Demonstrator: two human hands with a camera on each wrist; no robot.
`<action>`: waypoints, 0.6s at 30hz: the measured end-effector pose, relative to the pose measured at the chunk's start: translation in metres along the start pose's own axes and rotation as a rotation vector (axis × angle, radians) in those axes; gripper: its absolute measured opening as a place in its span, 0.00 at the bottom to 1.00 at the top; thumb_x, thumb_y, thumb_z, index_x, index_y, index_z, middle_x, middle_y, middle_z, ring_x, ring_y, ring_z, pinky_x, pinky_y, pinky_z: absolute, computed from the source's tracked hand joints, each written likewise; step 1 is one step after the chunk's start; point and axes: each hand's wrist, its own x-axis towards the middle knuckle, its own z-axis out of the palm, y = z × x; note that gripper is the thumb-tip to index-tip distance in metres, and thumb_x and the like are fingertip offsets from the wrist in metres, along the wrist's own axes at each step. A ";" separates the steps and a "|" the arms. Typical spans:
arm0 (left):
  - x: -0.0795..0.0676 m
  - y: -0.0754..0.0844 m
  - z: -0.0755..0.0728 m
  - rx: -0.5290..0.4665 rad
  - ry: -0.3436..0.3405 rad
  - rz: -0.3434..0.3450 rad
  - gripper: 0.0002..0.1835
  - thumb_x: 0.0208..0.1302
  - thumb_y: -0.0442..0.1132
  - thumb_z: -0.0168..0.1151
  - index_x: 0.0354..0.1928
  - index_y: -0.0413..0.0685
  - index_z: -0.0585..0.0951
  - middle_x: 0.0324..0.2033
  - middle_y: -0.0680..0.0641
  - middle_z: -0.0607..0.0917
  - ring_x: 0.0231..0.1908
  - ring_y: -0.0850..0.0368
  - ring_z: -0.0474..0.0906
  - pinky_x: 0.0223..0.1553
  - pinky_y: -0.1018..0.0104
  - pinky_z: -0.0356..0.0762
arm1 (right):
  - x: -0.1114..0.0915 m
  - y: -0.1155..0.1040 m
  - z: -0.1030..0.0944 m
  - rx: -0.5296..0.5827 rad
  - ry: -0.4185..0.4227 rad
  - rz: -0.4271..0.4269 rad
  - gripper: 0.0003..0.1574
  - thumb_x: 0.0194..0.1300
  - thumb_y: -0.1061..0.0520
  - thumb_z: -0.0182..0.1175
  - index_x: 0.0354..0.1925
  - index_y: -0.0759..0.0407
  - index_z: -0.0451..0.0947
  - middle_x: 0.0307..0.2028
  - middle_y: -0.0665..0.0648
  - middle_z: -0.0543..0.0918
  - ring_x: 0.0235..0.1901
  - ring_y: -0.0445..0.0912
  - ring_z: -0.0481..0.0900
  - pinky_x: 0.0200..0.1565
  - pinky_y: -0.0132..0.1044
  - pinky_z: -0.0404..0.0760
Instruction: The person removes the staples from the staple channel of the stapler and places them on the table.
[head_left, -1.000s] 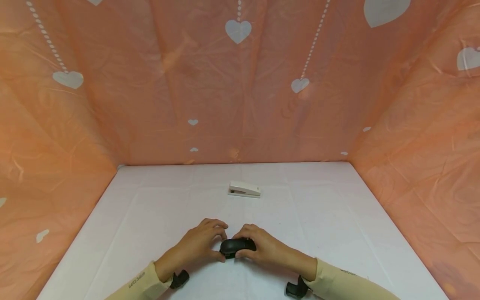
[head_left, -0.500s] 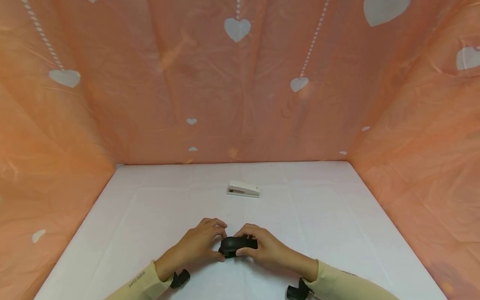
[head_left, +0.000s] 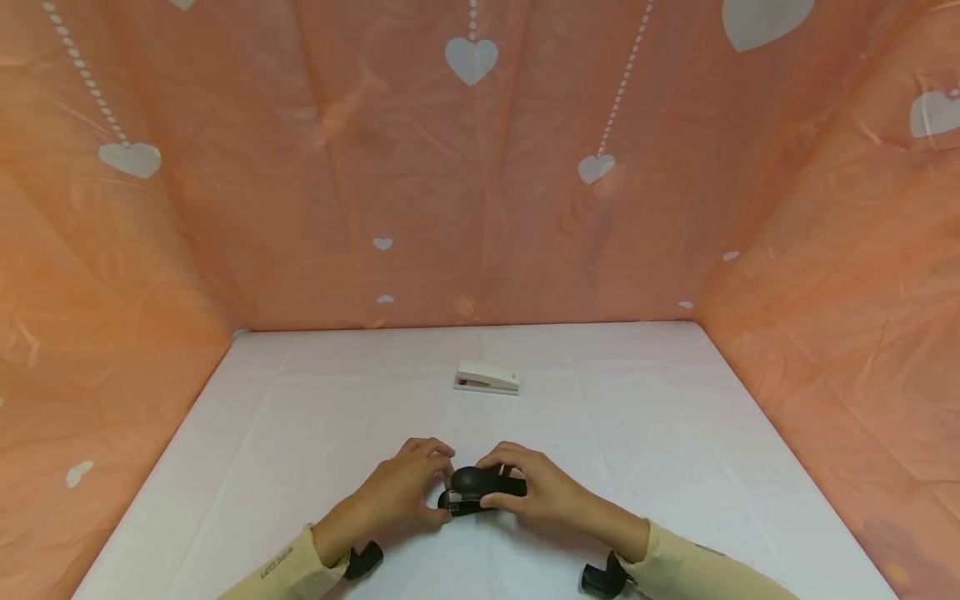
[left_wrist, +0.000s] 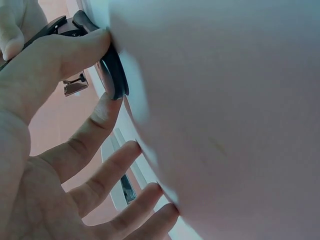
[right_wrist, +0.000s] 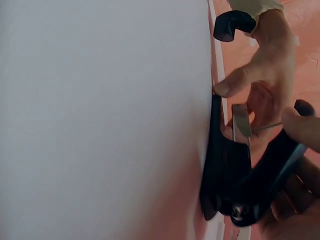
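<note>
A black stapler is on the white table in front of the person, spread open at its hinge. The left hand pinches the front end of the stapler's base between thumb and index finger, its other fingertips touching the tabletop. Gripping the raised top arm from the other side is the right hand. Between arm and base, the right wrist view shows the metal staple magazine. Part of the top arm is hidden behind the right fingers.
A white stapler lies farther back on the white-covered table. An orange curtain with pale hearts surrounds the table at the back and sides. Black wrist cameras stick out below both sleeves.
The right hand has shifted slightly right and back, lifting the black stapler's top arm away from its base. The left hand has stayed nearly still at the base's front end.
</note>
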 end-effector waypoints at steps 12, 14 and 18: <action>-0.001 0.000 0.000 -0.019 -0.008 -0.010 0.18 0.49 0.45 0.87 0.35 0.61 0.83 0.62 0.47 0.82 0.67 0.39 0.72 0.42 0.33 0.83 | -0.005 0.001 -0.017 -0.029 0.064 -0.141 0.23 0.64 0.62 0.78 0.55 0.53 0.82 0.46 0.50 0.86 0.45 0.39 0.83 0.49 0.38 0.85; -0.001 0.000 0.000 -0.016 -0.006 -0.009 0.18 0.49 0.45 0.87 0.35 0.61 0.82 0.62 0.47 0.82 0.67 0.38 0.73 0.41 0.33 0.83 | -0.006 0.001 -0.019 -0.037 0.070 -0.158 0.24 0.63 0.63 0.78 0.55 0.53 0.82 0.46 0.50 0.87 0.44 0.40 0.83 0.49 0.39 0.85; -0.001 0.000 0.000 -0.024 -0.012 -0.017 0.18 0.49 0.45 0.87 0.35 0.62 0.82 0.62 0.47 0.82 0.68 0.38 0.72 0.42 0.32 0.82 | -0.008 0.001 -0.023 -0.043 0.077 -0.155 0.26 0.61 0.64 0.78 0.55 0.52 0.82 0.45 0.48 0.87 0.44 0.40 0.82 0.49 0.40 0.84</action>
